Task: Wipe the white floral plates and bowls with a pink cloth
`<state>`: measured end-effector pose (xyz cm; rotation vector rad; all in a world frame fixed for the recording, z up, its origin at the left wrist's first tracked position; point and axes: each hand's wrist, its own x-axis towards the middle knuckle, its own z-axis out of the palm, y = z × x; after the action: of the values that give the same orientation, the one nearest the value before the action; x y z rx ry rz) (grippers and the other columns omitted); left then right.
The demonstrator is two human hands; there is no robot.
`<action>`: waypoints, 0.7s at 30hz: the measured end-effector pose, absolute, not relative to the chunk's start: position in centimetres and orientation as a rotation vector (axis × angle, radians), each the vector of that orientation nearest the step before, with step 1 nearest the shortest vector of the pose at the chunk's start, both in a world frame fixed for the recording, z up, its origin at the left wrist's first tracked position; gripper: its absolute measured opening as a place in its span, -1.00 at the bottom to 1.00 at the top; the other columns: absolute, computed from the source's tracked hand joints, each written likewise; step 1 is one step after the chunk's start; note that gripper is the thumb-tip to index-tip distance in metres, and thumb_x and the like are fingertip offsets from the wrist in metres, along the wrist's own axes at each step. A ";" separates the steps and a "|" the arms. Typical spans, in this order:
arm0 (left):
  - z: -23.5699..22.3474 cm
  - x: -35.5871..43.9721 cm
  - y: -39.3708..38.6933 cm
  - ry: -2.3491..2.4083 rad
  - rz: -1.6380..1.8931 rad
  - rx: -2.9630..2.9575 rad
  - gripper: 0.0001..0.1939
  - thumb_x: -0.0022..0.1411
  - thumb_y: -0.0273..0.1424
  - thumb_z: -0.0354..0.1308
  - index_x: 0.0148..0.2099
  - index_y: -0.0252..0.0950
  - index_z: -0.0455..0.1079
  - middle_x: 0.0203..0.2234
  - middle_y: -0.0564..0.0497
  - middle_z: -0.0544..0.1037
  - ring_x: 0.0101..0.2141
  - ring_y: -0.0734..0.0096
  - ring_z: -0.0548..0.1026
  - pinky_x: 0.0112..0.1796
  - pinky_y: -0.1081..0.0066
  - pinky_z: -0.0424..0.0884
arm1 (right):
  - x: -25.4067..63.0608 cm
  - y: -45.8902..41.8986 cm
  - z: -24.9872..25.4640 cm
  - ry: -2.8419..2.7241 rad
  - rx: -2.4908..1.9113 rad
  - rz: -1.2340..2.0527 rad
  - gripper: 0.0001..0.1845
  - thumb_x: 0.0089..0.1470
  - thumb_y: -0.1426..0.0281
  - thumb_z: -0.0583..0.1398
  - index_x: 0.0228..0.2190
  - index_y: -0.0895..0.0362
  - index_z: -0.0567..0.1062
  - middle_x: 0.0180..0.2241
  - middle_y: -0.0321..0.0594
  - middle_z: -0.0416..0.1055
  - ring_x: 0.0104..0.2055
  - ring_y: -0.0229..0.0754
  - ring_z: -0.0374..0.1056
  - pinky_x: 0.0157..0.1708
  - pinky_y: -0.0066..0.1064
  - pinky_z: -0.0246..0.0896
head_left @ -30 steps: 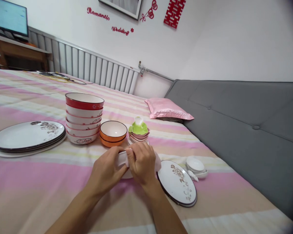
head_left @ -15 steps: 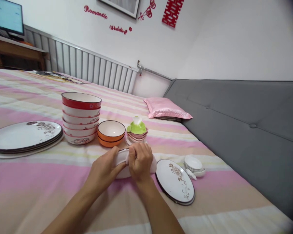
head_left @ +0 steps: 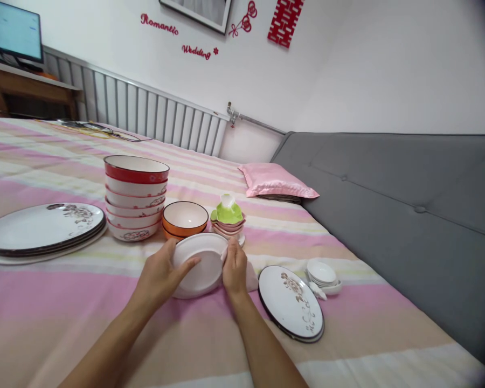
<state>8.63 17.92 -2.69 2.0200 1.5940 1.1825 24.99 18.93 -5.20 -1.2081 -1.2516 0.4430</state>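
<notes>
A white plate [head_left: 208,272] is held tilted over the bed, its pale underside turned towards me. My left hand [head_left: 157,275] grips the left edge, thumb lying across the underside. At the right edge, my right hand [head_left: 235,267] is closed on a whitish-pink cloth [head_left: 251,277] pressed against the rim; part of the cloth hangs beside the hand. Just behind the plate are stacked orange bowls [head_left: 186,216] and a pile of small leaf-shaped dishes [head_left: 228,214], green on top. Oval flowered plates [head_left: 291,299] lie stacked to the right of my right hand.
A tall stack of red-and-white bowls [head_left: 136,196] stands left of the orange bowls. Large oval plates [head_left: 36,229] lie at far left. Small white dishes [head_left: 321,272] rest near the grey headboard [head_left: 388,188]. A pink pillow [head_left: 275,179] and cables [head_left: 101,129] lie farther back.
The plate has turned from nearly edge-on so more of its underside faces me. My right hand has shifted from its near side to its right rim, and my left hand has moved slightly left.
</notes>
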 end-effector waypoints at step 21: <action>-2.0 10.2 16.2 1.479 0.984 2.207 -0.68 0.14 -0.05 0.01 -0.30 -0.21 0.18 -0.43 0.00 0.48 -0.39 0.20 0.46 -0.42 0.35 0.27 | 24.9 16.7 -2.3 -1.618 -1.154 -0.138 -0.71 0.25 0.37 -0.12 -0.39 0.10 0.33 -0.47 -0.24 0.32 -0.40 -0.20 0.23 -0.36 -0.38 0.04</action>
<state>10.24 16.16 -1.98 2.2074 1.4785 0.9837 24.91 16.70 -2.30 -1.1539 -1.6184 -0.1379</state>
